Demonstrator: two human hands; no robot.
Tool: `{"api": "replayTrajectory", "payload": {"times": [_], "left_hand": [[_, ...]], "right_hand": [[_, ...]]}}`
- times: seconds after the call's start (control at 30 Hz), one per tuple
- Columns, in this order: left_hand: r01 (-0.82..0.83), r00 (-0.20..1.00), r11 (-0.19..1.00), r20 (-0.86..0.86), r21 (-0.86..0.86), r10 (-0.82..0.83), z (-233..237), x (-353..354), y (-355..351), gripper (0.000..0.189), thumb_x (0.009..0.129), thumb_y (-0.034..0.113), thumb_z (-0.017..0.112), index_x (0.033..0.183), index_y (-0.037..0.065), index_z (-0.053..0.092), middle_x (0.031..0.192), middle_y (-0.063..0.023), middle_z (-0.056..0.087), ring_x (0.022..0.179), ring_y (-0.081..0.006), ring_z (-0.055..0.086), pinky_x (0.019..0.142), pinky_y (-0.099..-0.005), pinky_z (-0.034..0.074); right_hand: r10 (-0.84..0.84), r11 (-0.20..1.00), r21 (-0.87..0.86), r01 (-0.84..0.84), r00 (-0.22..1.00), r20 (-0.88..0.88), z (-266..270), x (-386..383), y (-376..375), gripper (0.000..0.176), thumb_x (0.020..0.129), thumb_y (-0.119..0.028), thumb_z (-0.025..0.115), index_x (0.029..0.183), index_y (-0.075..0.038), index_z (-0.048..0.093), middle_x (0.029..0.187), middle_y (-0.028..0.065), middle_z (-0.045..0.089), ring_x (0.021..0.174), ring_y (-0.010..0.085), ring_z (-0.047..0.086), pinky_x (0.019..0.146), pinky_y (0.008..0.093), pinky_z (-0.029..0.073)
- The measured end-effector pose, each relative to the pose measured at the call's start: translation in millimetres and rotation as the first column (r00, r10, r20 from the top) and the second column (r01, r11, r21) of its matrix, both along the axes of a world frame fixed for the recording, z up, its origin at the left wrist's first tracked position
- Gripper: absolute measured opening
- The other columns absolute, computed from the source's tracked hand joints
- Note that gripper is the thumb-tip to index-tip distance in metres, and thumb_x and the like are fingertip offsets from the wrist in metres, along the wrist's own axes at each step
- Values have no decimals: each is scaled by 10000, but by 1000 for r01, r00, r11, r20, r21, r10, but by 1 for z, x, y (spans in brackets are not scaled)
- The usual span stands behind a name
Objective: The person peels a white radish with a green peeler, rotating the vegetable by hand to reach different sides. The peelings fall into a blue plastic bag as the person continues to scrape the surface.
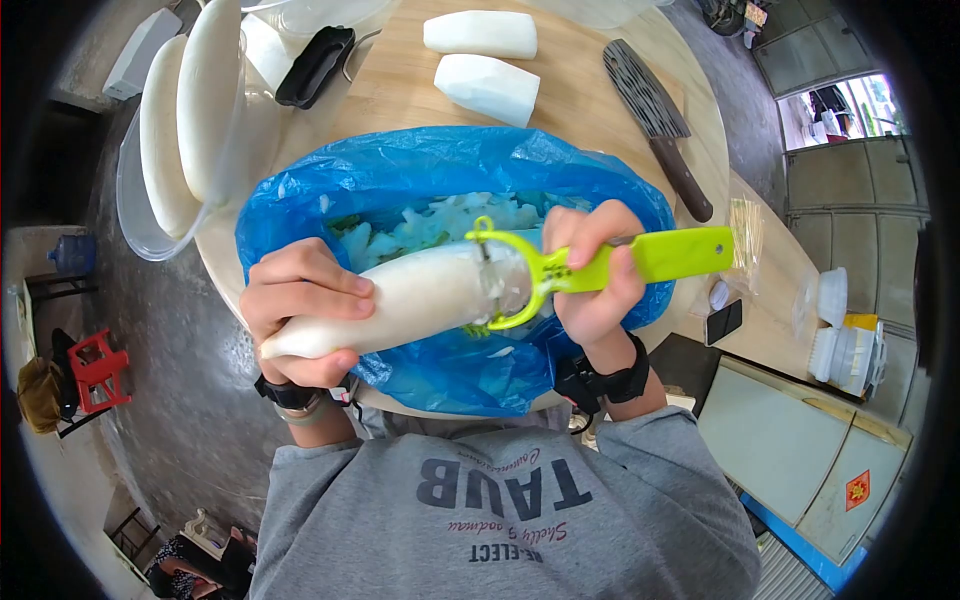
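Observation:
My left hand (305,305) is closed round the tapered end of a white daikon radish (415,297). In my right hand (597,270) is a lime-green peeler (685,256), its fingers wrapped about the handle. The peeler's head lies across the wide end of the daikon, with the blade against it. Both are held over a blue plastic bag (450,155), spread wide at the mouth. White peelings with bits of green (420,225) lie inside the bag. Part of the bag's inside is hidden behind the daikon.
Two cut daikon pieces (480,35) rest on a wooden board (390,90) at the far side. A knife (645,105) with a dark handle lies at the right. Whole daikons (170,140) stand in a clear tub (130,215) at left. A phone (724,322) lies at the right.

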State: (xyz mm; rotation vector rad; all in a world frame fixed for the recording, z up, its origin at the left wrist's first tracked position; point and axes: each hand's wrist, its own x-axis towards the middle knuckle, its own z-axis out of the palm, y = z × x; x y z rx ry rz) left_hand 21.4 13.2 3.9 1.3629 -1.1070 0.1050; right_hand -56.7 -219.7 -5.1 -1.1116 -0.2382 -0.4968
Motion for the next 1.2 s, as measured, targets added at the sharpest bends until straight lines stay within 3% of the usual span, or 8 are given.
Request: {"api": "replayTrajectory", "payload": {"times": [0.1, 0.2, 0.4, 0.53, 0.73, 0.87, 0.97, 1.2], "left_hand": [[-2, 1000, 1000, -1, 8, 2, 0, 1, 1, 331, 568, 291, 690, 752, 18, 655, 745, -109, 617, 552, -153, 520, 453, -246, 353], [-5, 1000, 1000, -1, 9, 5, 0, 1, 1, 328, 566, 286, 686, 751, 16, 655, 742, -110, 616, 542, -153, 514, 453, -245, 352], [-1, 1000, 1000, -12, 5, 1, 1, 1, 0, 328, 565, 282, 680, 750, 12, 655, 734, -110, 615, 531, -152, 507, 453, -244, 351], [-8, 1000, 1000, -10, 0, 8, 0, 1, 0, 331, 563, 286, 681, 747, 12, 656, 731, -110, 615, 531, -153, 507, 453, -246, 349], [-9, 1000, 1000, -13, 9, 9, 1, 1, 1, 328, 566, 288, 684, 747, 16, 656, 730, -108, 614, 539, -153, 511, 458, -245, 352], [-7, 1000, 1000, -10, 5, 7, 0, 1, 0, 326, 571, 291, 687, 747, 19, 655, 731, -105, 613, 544, -153, 513, 458, -246, 354], [-7, 1000, 1000, -6, 10, 7, 0, 1, 1, 327, 575, 294, 688, 748, 18, 654, 731, -103, 613, 546, -153, 514, 459, -247, 356], [-2, 1000, 1000, -5, 7, 2, 0, 0, 0, 320, 577, 292, 690, 746, 23, 653, 740, -101, 617, 555, -152, 520, 453, -247, 347]], "right_hand": [[51, 968, -243, -65, 997, -62, 5, 0, 4, 239, 831, -213, 439, 714, -16, 505, 674, 74, 512, 623, 144, 471, 571, 242, 368], [-70, 954, -298, 43, 994, -81, 6, 0, 3, 200, 812, -167, 420, 695, -20, 486, 660, 65, 501, 591, 136, 450, 550, 248, 355], [-340, 929, -155, 336, 940, -1, 8, 6, 0, 272, 821, -251, 393, 620, -68, 380, 555, 21, 359, 468, 113, 323, 477, 253, 260], [-104, 995, 1, 104, 994, -40, 1, 0, -1, 222, 802, -191, 411, 660, -27, 457, 623, 59, 454, 555, 137, 422, 527, 252, 329], [-22, 974, -227, -17, 986, -167, 4, -1, 4, 213, 813, -179, 414, 697, -21, 497, 679, 72, 514, 610, 124, 465, 554, 242, 361], [-179, 965, -206, 162, 981, -69, 1, 1, 3, 184, 795, -144, 393, 671, -26, 461, 653, 65, 488, 581, 124, 435, 535, 251, 345], [-223, 975, 16, 223, 975, -24, -2, 4, -1, 175, 790, -142, 395, 668, -26, 444, 647, 64, 479, 568, 127, 422, 536, 252, 336], [-33, 991, -130, 20, 994, -101, 4, -2, 4, 186, 804, -142, 401, 687, -20, 478, 671, 62, 496, 588, 123, 442, 555, 246, 348]]}}
